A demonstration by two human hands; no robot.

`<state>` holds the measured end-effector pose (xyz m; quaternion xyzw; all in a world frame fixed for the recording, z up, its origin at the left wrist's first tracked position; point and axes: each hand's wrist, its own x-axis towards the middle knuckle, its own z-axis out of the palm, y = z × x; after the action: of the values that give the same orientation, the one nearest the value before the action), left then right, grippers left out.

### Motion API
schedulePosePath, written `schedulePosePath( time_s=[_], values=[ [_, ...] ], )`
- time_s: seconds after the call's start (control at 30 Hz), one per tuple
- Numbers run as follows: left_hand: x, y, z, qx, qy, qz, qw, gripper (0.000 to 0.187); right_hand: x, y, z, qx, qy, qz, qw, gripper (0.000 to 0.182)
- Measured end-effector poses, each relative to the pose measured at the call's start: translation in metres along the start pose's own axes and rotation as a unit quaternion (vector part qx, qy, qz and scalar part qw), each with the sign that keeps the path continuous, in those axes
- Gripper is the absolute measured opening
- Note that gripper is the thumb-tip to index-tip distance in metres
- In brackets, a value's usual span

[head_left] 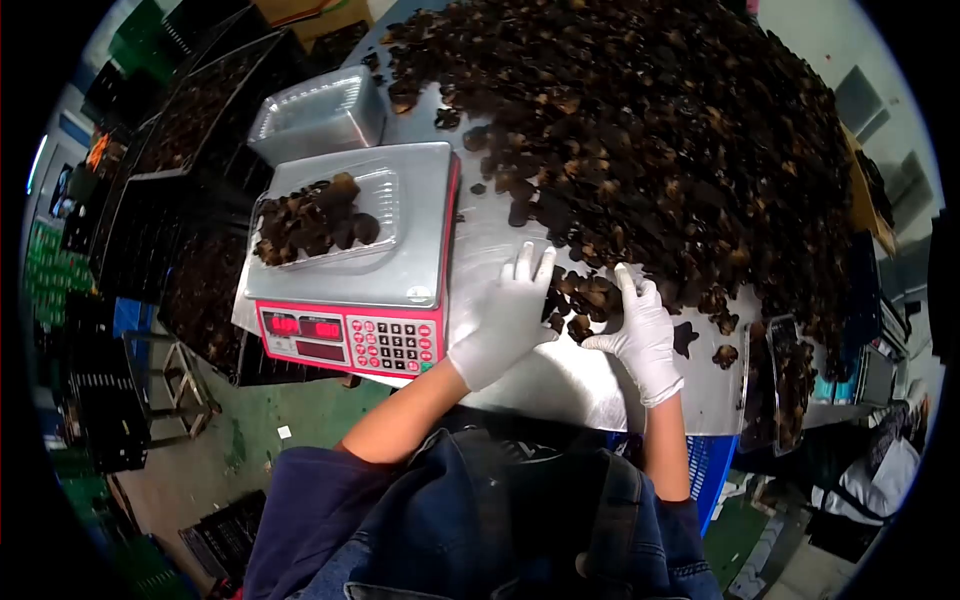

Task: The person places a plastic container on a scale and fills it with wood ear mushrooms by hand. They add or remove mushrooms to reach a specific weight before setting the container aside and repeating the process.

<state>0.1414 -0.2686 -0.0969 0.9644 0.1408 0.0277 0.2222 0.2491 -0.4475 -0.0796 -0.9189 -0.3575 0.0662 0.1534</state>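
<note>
My left hand (507, 322), in a white glove, lies over the metal table with its fingers stretched out. My right hand (645, 338), gloved the same way, has thumb and forefinger spread apart. Between them sits a small cluster of dark brown mushrooms (585, 295), and both hands are at its edges. Beyond my fingers spreads a large heap of the same mushrooms (640, 130). To the left of my left hand stands a red and grey digital scale (420, 235). On its plate rests a clear plastic tray (385, 200) with mushrooms piled in it.
A stack of clear trays (320, 112) stands behind the scale. Another filled tray (790, 385) is at the table's right edge. Dark crates (150, 220) of mushrooms are stacked at the left, beside a wooden stool (182, 385). Loose mushrooms (725, 355) lie right of my right hand.
</note>
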Motion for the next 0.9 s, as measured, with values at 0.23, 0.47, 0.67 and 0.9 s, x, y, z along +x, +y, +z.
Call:
schedulePosePath(
  time_s=[0.23, 0.47, 0.67, 0.9],
  values=[
    [0.018, 0.003, 0.01, 0.003, -0.04, 0.058, 0.997, 0.074, -0.025, -0.009, 0.003, 0.029, 0.015, 0.038, 0.999, 0.075],
    [0.012, -0.005, 0.029, -0.118, 0.032, 0.038, 0.992, 0.029, -0.039, -0.011, 0.024, 0.072, 0.156, 0.017, 0.985, 0.073],
    [0.017, -0.027, 0.048, -0.187, 0.028, 0.033, 0.981, 0.017, -0.001, -0.017, 0.001, -0.001, 0.182, 0.004, 0.983, 0.027],
    [0.007, -0.007, -0.008, -0.23, 0.203, 0.09, 0.948, 0.025, 0.033, -0.007, 0.015, 0.011, 0.172, -0.08, 0.982, 0.013]
  ],
)
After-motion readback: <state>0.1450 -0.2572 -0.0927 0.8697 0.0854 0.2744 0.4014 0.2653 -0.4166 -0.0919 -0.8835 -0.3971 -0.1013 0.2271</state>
